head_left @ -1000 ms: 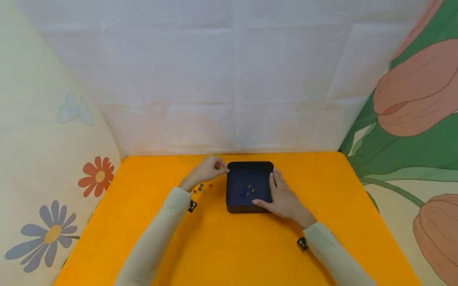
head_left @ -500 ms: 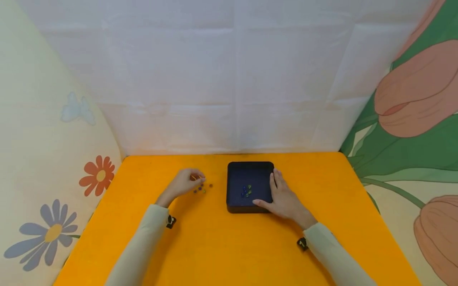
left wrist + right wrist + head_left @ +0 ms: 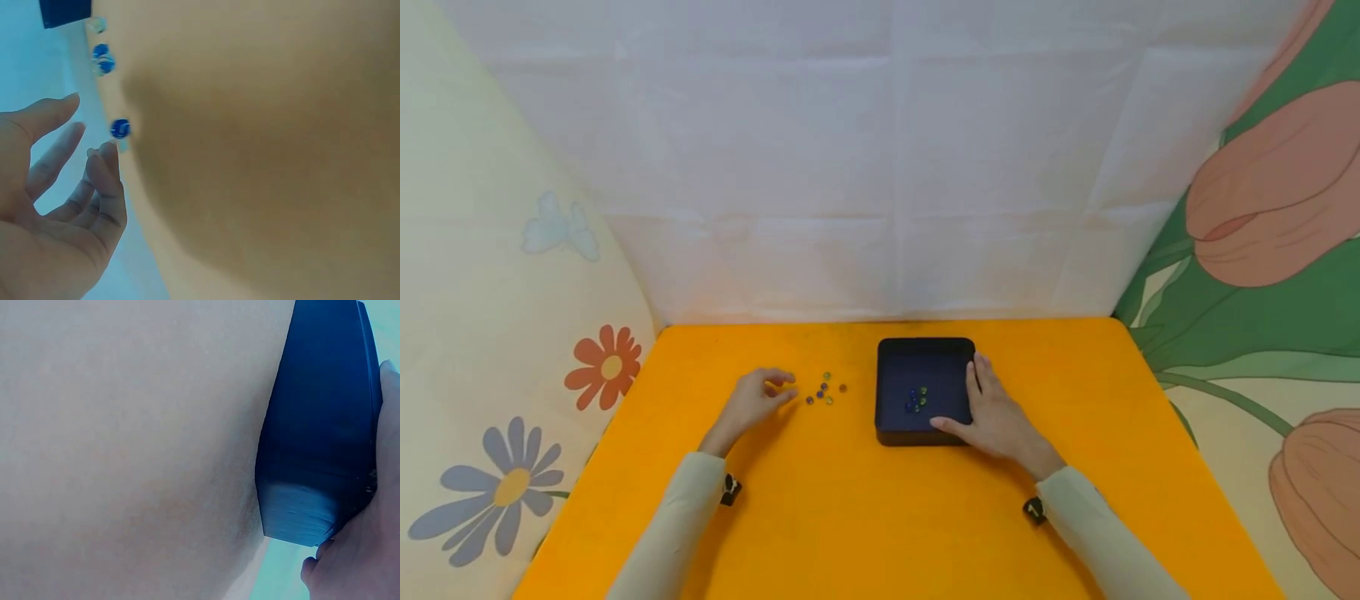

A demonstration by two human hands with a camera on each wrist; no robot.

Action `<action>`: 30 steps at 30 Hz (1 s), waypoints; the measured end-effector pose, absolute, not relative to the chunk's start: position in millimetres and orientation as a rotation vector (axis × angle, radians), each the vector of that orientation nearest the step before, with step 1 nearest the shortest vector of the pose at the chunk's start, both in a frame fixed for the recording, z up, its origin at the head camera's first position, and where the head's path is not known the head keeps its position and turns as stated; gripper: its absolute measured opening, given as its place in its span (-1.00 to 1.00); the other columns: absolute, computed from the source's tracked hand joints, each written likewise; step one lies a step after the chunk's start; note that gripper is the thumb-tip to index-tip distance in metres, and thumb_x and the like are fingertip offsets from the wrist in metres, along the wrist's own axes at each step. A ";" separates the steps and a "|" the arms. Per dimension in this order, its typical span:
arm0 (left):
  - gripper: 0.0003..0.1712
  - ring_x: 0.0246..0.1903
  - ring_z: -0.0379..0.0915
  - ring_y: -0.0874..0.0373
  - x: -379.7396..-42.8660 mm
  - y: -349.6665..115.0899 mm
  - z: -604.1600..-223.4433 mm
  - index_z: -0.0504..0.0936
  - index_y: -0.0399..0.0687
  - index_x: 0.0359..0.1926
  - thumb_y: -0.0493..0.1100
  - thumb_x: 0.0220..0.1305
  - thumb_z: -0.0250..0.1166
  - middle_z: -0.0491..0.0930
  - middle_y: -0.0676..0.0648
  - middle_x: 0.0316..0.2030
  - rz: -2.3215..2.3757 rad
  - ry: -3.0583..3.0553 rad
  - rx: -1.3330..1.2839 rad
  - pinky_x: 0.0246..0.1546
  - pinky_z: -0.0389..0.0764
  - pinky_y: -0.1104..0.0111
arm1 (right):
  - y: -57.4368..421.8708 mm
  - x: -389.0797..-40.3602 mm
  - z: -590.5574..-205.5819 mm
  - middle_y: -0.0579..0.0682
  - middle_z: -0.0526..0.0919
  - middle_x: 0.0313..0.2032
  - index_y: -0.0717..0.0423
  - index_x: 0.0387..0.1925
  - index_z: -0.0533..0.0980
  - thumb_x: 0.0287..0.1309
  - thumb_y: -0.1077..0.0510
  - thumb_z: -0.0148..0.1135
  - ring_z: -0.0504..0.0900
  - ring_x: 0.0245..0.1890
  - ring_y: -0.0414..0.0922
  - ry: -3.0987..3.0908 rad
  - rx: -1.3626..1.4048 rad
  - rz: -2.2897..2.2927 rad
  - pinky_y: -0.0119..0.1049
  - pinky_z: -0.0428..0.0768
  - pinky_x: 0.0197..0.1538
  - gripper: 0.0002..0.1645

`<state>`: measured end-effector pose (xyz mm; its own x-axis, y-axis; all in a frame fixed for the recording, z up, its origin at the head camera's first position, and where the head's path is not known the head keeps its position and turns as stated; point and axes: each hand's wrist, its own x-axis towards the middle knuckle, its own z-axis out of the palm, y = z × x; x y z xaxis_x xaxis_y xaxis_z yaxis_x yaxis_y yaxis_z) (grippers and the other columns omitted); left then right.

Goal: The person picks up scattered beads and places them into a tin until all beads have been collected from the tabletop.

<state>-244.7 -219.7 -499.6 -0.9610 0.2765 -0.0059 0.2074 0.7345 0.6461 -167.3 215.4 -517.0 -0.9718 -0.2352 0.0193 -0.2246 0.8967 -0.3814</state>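
In the head view my left hand (image 3: 756, 400) hovers just left of a small cluster of glass marbles (image 3: 820, 395). Its thumb and fingers are parted, with nothing between them. The left wrist view shows the same gap, with a blue marble (image 3: 120, 128) beyond the fingertips. My right hand (image 3: 1000, 421) rests at the near right corner of a square dark tray (image 3: 913, 438), fingers along the right side and thumb over the front rim. Several blue and yellow-green marbles (image 3: 917, 400) lie in the tray, left of the thumb.
A yellow cloth (image 3: 880, 517) covers the table. A brown-orange marble (image 3: 843, 388) lies between the cluster and the tray. White sheeting (image 3: 887, 167) hangs behind the table, and flower-printed cloth (image 3: 1247, 333) hangs at the sides.
My left hand has moved left from the tray's left edge, past the loose marbles, and its fingers have parted. A green marble at the cluster's back now shows. The right hand has stayed on the tray.
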 end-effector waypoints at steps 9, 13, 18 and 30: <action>-0.60 -0.12 0.61 -0.06 -241.2 -226.6 -508.3 0.70 -0.25 0.14 -0.10 0.41 0.42 0.66 -0.32 0.10 1.023 2.851 0.326 -0.21 0.66 0.21 | 215.0 -167.3 -514.0 0.17 -0.46 0.70 0.24 0.67 -0.26 0.16 -0.76 0.02 -0.31 0.72 0.16 3.005 -0.330 -0.590 0.18 0.16 0.63 0.55; -0.58 -0.13 0.58 -0.04 -241.4 -227.8 -511.7 0.69 -0.26 0.14 -0.09 0.40 0.43 0.66 -0.32 0.09 1.015 2.852 0.308 -0.16 0.64 0.17 | 215.3 -167.8 -514.2 0.17 -0.46 0.70 0.23 0.67 -0.26 0.15 -0.76 0.03 -0.31 0.72 0.16 3.004 -0.327 -0.595 0.17 0.17 0.63 0.55; -0.57 -0.12 0.59 -0.04 -242.0 -229.9 -514.2 0.69 -0.25 0.15 -0.09 0.40 0.43 0.67 -0.30 0.09 1.022 2.843 0.299 -0.12 0.65 0.13 | 215.4 -167.7 -516.7 0.19 -0.44 0.70 0.24 0.67 -0.26 0.17 -0.76 -0.01 -0.30 0.72 0.18 3.008 -0.333 -0.582 0.18 0.17 0.62 0.54; -0.66 -0.09 0.61 -0.03 -243.9 -233.5 -514.4 0.72 -0.20 0.09 -0.10 0.41 0.42 0.70 -0.27 0.07 1.008 2.824 0.294 -0.07 0.67 0.09 | 215.3 -166.7 -513.3 0.18 -0.45 0.70 0.23 0.67 -0.25 0.18 -0.75 0.01 -0.30 0.72 0.17 3.010 -0.345 -0.586 0.18 0.13 0.64 0.52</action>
